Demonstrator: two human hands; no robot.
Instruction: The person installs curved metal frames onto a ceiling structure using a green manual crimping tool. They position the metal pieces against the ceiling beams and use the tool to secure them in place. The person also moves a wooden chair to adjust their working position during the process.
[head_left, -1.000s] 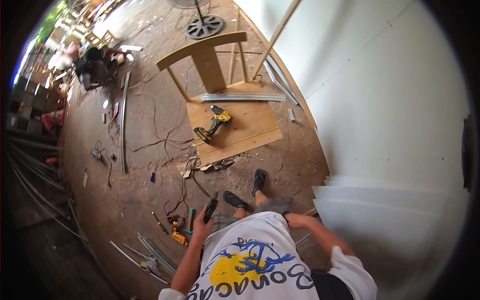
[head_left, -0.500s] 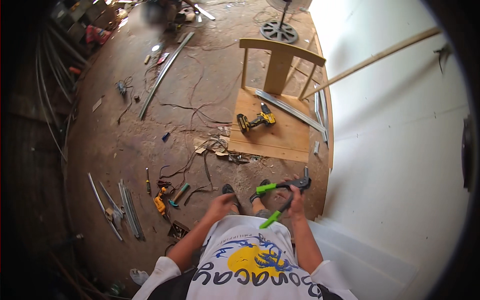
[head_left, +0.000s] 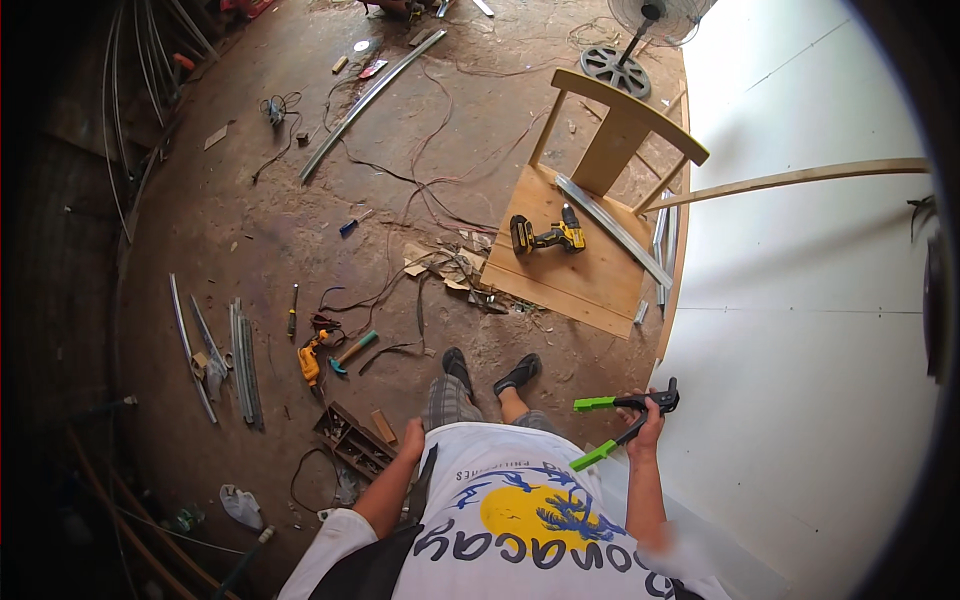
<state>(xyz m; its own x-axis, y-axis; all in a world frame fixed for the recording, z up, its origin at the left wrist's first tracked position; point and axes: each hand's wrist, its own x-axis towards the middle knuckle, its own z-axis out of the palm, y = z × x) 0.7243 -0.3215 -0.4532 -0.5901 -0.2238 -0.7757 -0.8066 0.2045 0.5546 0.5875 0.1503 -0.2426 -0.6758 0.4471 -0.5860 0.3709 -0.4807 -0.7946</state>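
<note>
My right hand (head_left: 648, 428) is closed around a hand riveter (head_left: 596, 405) with a black head and green-tipped handles. The handles are spread apart and point left, over my right hip. Low at my left hip, my left hand (head_left: 413, 438) rests by the shirt hem and the plaid shorts. Its fingers are mostly hidden. Ahead of me stands a wooden chair (head_left: 540, 277). On its seat lie a yellow and black cordless drill (head_left: 548, 236) and a metal channel (head_left: 615, 232).
A white panel wall (head_left: 790, 300) runs along the right. To my left lie metal strips (head_left: 242, 365), a yellow corded drill (head_left: 310, 366), a hammer (head_left: 354, 352) and a divided toolbox (head_left: 352, 440). Cables (head_left: 430, 185) cross the floor ahead. A fan (head_left: 615, 72) stands behind the chair.
My left hand has moved back from in front of me to my left hip. My right hand has shifted right and lower with the riveter. The view has turned, bringing the toolbox into sight.
</note>
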